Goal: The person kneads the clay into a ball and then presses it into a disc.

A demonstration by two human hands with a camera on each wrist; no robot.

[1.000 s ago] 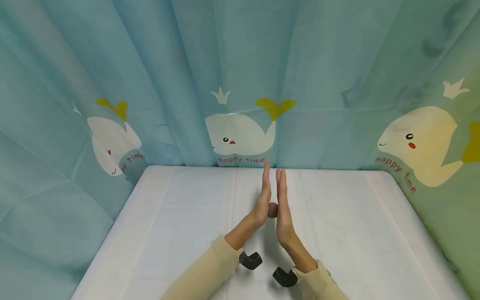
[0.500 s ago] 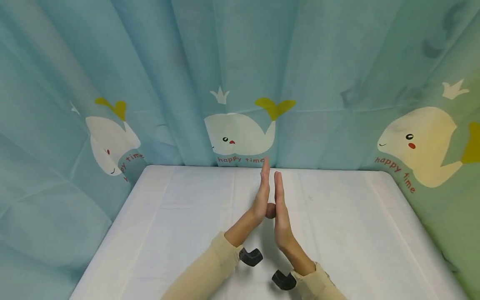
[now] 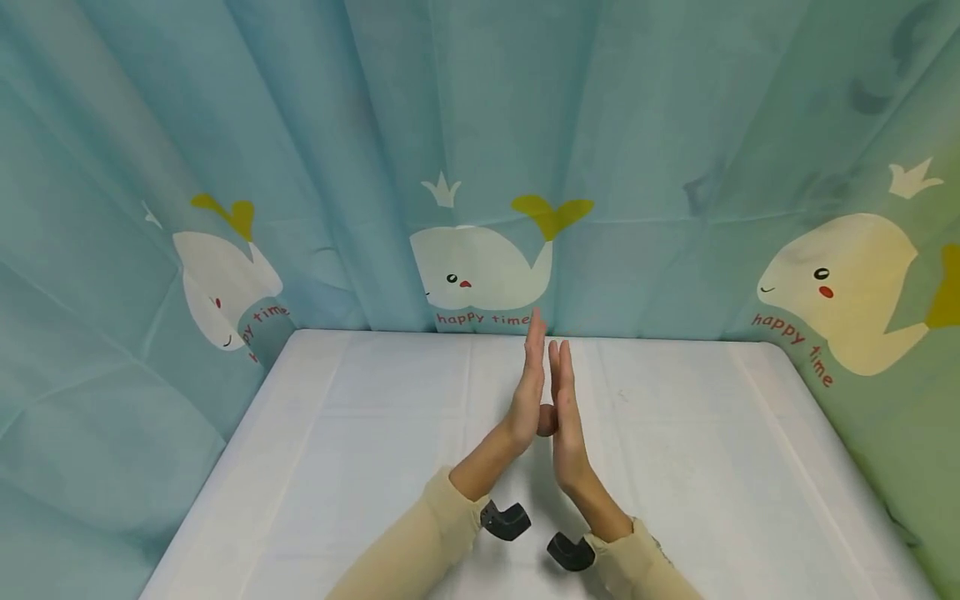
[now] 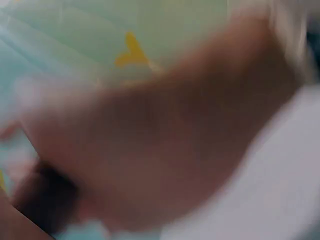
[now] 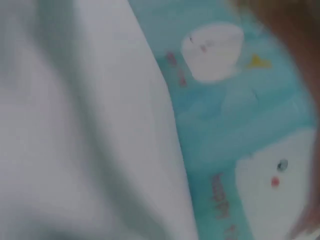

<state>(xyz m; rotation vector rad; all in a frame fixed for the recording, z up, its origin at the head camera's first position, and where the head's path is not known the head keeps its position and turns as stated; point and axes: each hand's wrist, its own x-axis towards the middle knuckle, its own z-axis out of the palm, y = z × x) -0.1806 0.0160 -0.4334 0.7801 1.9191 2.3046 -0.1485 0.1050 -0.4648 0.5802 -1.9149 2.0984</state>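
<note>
Between my two palms in the head view is a small round brown ball [image 3: 547, 421]. My left hand [image 3: 528, 396] is upright with straight fingers, its palm against the ball's left side. From the right, my right hand [image 3: 567, 425] presses the same ball with its flat palm, fingers straight and pointing away. Both hands are raised over the white table. The left wrist view is blurred; a hand fills much of it, with a dark round shape [image 4: 52, 200] at lower left. Only a blurred strip of hand edges the right wrist view.
A white-covered table [image 3: 375, 417] lies under the hands. Blue-green curtains [image 3: 660, 125] with printed whales [image 3: 487, 271] hang behind and at both sides. Black curved devices [image 3: 505, 522] sit at both cuffs.
The palms slide slightly against each other, the left fingertips ending a little higher. The ball stays between them, shifting slightly left and then back right.
</note>
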